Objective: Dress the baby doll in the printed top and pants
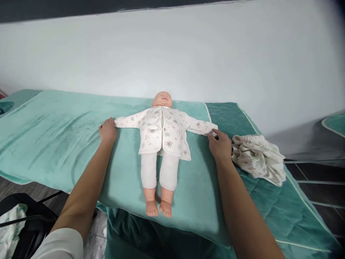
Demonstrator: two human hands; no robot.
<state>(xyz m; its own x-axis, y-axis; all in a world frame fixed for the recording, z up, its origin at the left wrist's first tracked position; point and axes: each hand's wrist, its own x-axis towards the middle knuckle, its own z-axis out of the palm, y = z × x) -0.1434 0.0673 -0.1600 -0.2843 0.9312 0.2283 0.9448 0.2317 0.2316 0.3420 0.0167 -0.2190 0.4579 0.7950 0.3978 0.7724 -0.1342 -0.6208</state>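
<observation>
A baby doll [163,99] lies on its back, head toward the wall and feet toward me, arms stretched out sideways. It has on a white printed jacket [152,135], whose front edges part toward the hem. White cloth covers its legs [169,172], while the feet are bare. My left hand [108,130] is closed at the cuff of the sleeve [129,121] on the left, its fingertips partly hidden. At the other sleeve [202,126], my right hand [221,145] pinches the cuff between thumb and fingers.
A light green blanket [67,133] lies under the doll, over a darker quilted cover [272,205]. Crumpled printed cloth [258,158] with a gathered edge rests just right of my right hand. A white wall [172,54] stands behind. At lower left is a black chair-like object [29,212] with patterned cloth.
</observation>
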